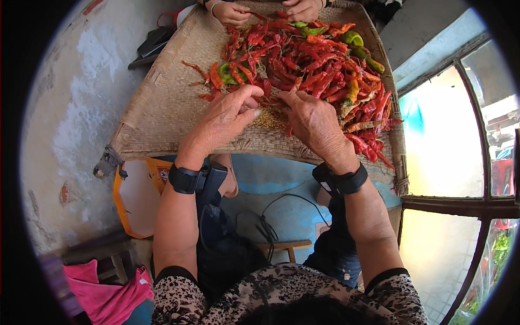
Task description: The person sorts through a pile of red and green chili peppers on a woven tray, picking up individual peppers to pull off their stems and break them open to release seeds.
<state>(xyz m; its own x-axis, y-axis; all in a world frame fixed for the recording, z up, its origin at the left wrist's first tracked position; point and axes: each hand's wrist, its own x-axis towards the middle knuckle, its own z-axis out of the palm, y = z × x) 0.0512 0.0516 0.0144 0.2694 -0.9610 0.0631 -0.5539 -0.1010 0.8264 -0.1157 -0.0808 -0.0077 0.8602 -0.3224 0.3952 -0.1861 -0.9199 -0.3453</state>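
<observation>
My left hand (pixel 225 119) is over the near part of a woven basket tray (pixel 168 108), fingers curled in and thumb bent toward them. Whatever it may hold is hidden. Close beside it, my right hand (pixel 319 122) points its fingers down, pinched together at a dried red chili pepper (pixel 296 84); a red tip also shows below its fingers. Pale yellow seeds (pixel 265 118) lie scattered on the weave between and under both hands. Just beyond them spreads a heap of red chili peppers (pixel 319 59), with some green peppers (pixel 352 39) among them.
Across the tray, another person's hands (pixel 230 13) are at the heap's far edge. A rough wall (pixel 70 124) stands left, a framed window (pixel 444 130) right. Below are an orange-edged box (pixel 132 200), a pink cloth (pixel 108 287), a black cable (pixel 265 219) and a wooden stool (pixel 287 246).
</observation>
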